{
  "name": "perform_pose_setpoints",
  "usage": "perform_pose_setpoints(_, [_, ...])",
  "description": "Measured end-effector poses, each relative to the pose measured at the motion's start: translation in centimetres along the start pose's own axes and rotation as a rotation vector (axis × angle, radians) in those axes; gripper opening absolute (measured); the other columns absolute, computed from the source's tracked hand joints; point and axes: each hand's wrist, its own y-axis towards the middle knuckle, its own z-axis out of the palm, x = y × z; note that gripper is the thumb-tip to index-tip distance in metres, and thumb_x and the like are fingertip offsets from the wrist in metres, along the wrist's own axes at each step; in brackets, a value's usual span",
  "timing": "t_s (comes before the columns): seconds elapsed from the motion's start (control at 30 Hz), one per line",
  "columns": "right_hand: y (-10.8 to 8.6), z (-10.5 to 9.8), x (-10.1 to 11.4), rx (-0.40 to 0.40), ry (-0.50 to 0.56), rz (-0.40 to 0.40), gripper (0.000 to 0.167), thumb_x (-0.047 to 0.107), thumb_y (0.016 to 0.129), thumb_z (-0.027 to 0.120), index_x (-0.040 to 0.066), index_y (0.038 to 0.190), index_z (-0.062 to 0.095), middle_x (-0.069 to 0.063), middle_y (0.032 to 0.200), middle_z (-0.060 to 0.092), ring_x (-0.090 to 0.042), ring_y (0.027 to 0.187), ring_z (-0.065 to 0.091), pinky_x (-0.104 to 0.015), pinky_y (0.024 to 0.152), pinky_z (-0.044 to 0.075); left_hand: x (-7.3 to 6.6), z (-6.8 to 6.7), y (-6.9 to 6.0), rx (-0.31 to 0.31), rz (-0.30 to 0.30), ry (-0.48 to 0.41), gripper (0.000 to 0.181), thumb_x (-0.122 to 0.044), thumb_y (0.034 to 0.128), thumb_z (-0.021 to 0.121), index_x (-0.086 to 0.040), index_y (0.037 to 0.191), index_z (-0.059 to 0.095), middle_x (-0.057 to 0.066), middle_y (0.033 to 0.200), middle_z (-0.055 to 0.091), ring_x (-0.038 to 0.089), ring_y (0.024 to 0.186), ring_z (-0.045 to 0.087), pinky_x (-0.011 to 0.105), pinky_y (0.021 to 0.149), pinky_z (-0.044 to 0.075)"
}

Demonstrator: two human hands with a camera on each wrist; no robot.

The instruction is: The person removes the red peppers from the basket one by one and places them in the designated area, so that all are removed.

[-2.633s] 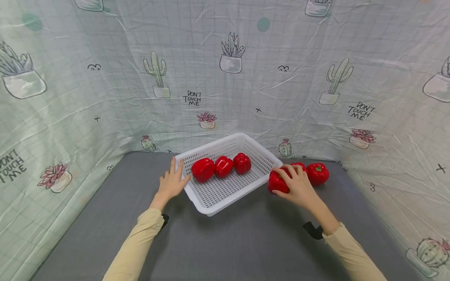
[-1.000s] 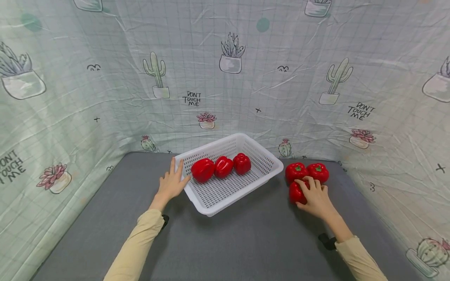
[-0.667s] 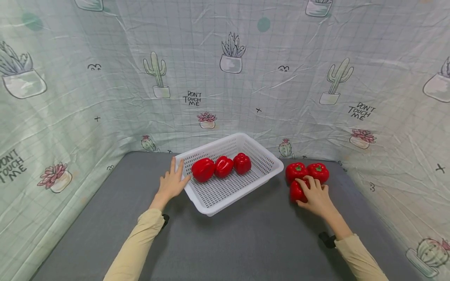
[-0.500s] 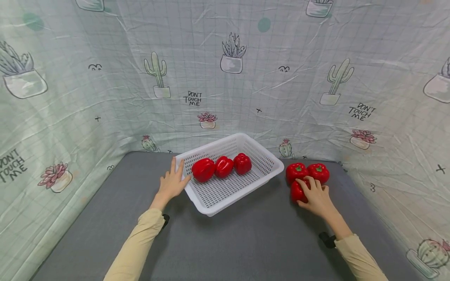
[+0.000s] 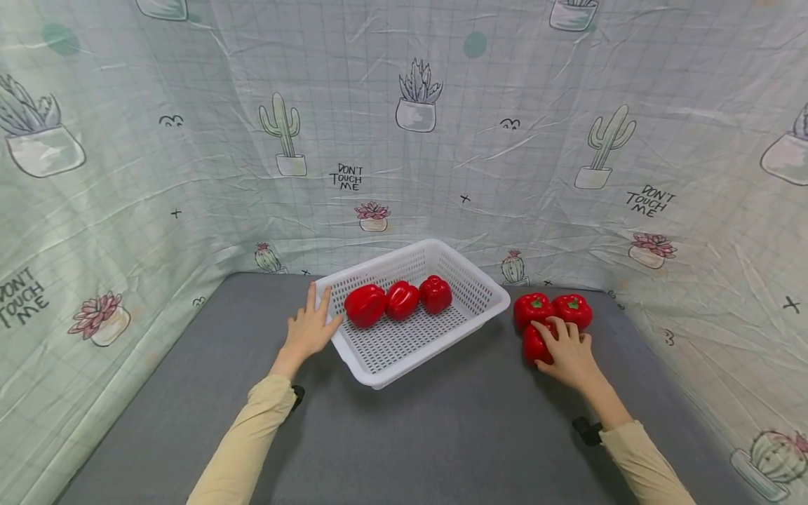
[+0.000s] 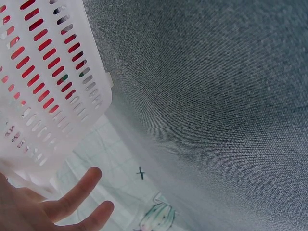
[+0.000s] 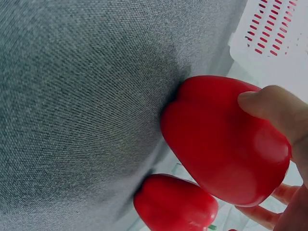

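Note:
My right hand [image 5: 571, 356] grips a red bell pepper [image 5: 535, 345] from above, thumb on its near side and fingers over its far side. In the right wrist view this bell pepper [image 7: 226, 139] sits on the grey surface, its top partly covered by the hand. Just behind it stand two more red bell peppers with green stems, one on the left [image 5: 532, 308] and one on the right [image 5: 573, 310]. My left hand [image 5: 307, 331] rests on the left end of a white perforated plastic basket [image 5: 410, 356], its fingers spread and fairly straight at the rim.
Inside the basket lie three red bell peppers: a large one [image 5: 365, 306], a middle one [image 5: 402, 300] and one on the right [image 5: 435, 294]. A cloth backdrop [image 5: 480, 175] printed with cacti closes off the back and sides of the grey table [image 5: 429, 449].
My right hand has carried its bell pepper from beside the basket's right corner rightward, down in front of the other two. It has stayed nearly still for the last second. The left hand has not moved.

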Motion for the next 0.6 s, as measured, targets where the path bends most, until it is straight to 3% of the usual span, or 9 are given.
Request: perform_pose_setpoints(0.6, [0.27, -0.22, -0.06, 0.018, 0.025, 0.001, 0.077, 0.019, 0.058, 0.081, 0.01, 0.124, 0.043, -0.02, 0.123, 0.038, -0.041, 0.103, 0.035, -0.06, 0.071, 0.033, 0.09, 0.05, 0.09, 0.003, 0.0, -0.01, 0.07, -0.04, 0.0879, 0.042, -0.009, 0.144, 0.013, 0.021, 0.149, -0.002, 0.054, 0.114, 0.038, 0.07, 0.09, 0.024])
